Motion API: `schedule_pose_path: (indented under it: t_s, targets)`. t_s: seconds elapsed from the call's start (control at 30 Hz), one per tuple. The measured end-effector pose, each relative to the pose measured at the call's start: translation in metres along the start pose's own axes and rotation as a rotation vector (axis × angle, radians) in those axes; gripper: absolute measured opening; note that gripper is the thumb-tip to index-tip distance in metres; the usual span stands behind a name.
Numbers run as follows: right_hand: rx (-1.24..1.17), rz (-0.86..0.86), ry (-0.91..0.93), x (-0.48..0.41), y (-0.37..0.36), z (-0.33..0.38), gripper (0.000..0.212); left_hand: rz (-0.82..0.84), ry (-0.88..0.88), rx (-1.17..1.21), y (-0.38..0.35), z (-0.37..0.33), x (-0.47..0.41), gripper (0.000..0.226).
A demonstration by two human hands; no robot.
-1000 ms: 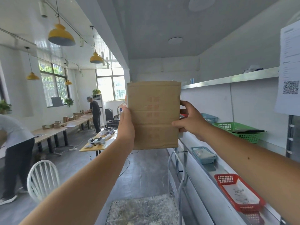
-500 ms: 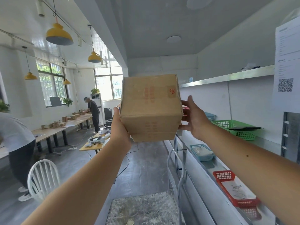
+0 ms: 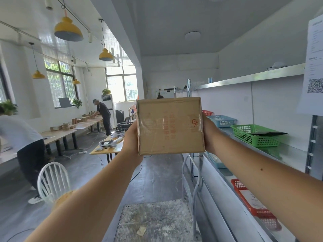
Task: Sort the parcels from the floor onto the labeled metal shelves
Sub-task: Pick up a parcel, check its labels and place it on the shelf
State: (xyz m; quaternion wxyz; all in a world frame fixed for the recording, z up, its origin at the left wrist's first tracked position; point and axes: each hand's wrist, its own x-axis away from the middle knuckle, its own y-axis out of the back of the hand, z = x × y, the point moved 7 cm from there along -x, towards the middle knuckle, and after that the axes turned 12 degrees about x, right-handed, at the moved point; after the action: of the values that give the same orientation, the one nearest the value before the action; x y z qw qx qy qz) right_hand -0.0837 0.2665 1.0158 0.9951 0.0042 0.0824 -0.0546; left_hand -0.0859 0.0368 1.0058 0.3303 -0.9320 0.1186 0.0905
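Parcel [image 3: 169, 126] held up; green basket [image 3: 251, 137] holds perhaps a dark pouch [image 3: 272, 134].

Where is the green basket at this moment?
The green basket stands on the right of the head view, on the metal shelf, just nearer than the blue basket and right of the cardboard parcel.

The box [image 3: 169, 126] is matt cardboard under glossy tape [image 3: 163, 123]. The shelf [image 3: 293, 154] is bright metal, the green basket [image 3: 251, 138] plastic.
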Motion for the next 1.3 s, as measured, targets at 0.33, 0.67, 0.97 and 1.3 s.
schedule_pose_path:
  t_s: [0.33, 0.67, 0.97, 1.3]
  targets:
    - [0.043, -0.055, 0.153, 0.006, 0.004, 0.016, 0.052, -0.001, 0.015, 0.095, -0.002, -0.004, 0.004, 0.043]
    - [-0.029, -0.140, 0.348, 0.013, 0.009, 0.031, 0.040, 0.004, -0.144, 0.154, 0.001, -0.026, 0.003, 0.033]
    - [0.116, -0.140, 0.317, 0.026, 0.002, 0.026, 0.055, 0.045, -0.076, 0.020, 0.000, -0.018, 0.017, 0.033]
    - [0.079, 0.016, 0.232, 0.028, -0.023, -0.012, 0.082, -0.041, -0.006, -0.006, 0.013, 0.002, 0.027, 0.065]
